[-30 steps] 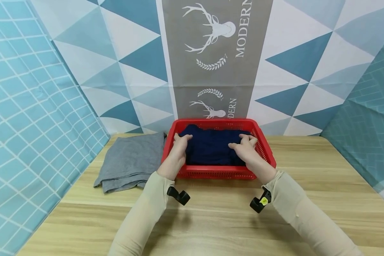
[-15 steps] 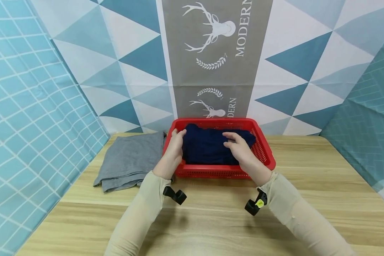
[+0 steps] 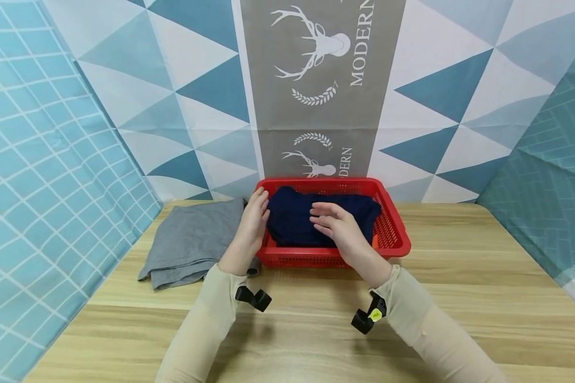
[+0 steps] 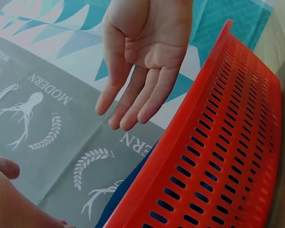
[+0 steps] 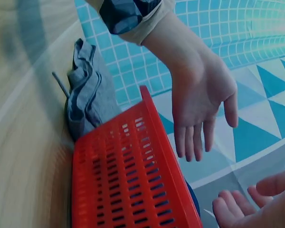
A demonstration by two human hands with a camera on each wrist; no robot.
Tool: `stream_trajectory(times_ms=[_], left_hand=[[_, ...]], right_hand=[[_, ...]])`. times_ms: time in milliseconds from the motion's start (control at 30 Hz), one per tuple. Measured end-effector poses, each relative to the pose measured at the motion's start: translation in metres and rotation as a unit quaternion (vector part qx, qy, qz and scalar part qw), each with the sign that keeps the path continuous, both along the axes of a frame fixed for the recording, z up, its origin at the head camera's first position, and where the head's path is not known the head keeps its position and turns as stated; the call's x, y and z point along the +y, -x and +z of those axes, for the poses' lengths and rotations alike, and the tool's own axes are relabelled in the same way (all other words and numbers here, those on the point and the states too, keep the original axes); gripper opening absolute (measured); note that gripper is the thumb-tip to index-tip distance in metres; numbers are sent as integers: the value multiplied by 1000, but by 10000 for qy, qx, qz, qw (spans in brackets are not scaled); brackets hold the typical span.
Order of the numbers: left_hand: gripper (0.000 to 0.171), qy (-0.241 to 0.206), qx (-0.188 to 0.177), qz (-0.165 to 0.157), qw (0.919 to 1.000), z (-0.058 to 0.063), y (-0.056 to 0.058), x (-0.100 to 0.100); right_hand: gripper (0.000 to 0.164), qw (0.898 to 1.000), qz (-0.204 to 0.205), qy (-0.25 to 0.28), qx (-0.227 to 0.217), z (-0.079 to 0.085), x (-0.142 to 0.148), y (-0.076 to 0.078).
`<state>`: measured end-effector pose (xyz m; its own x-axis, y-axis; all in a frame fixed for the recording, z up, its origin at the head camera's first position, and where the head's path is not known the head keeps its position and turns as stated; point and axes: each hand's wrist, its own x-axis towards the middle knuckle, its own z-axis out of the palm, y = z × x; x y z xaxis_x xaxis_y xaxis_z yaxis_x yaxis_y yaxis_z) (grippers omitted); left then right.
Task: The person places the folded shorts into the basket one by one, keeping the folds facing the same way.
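Note:
A folded navy cloth (image 3: 292, 219) lies in a red perforated plastic basket (image 3: 297, 251). My left hand (image 3: 250, 223) is over the basket's left rim, fingers extended and holding nothing. My right hand (image 3: 339, 230) hovers over the navy cloth with its palm turned inward and fingers loosely straight, also holding nothing. In the left wrist view the right hand (image 4: 147, 66) appears above the basket rim, palm showing. From the right wrist, the left hand (image 5: 199, 95) is seen hanging beside the rim with its fingers pointing down.
Folded grey cloth (image 3: 196, 234) lies on the wooden table (image 3: 306, 324) left of the basket, close against its side. A patterned wall covering (image 3: 316, 106) rises right behind the basket. Bits of orange (image 3: 376, 242) show inside the basket near its right front corner.
Both hands have come off the navy cloth's ends and shifted left. The right hand has moved toward the cloth's middle, the left onto the basket's left rim. Fingers have straightened.

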<state>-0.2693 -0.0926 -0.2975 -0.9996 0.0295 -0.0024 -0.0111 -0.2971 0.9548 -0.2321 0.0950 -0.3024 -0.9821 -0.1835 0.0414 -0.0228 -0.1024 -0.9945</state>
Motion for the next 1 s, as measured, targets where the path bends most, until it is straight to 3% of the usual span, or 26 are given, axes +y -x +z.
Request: stream_trajectory(times_ms=[233,400,533,1000], left_hand=[[52,-414,391,-154,9983,-1,-5,-10],[53,-522,674,-109,9963,-1,-9,-19],[54,-421,812,-54,9958,-2,-13,-26],[51,-209,504,277,9981,-9,-17,-47]], right_hand=[[35,9962,812,57,298,-2,-11,-4],[35,9899,1341,18,460,-4,-23,-5],[36,9871,1535,34,464,-8,-34,-7],[36,9797,1923,-67,558,-21,-52,-12]])
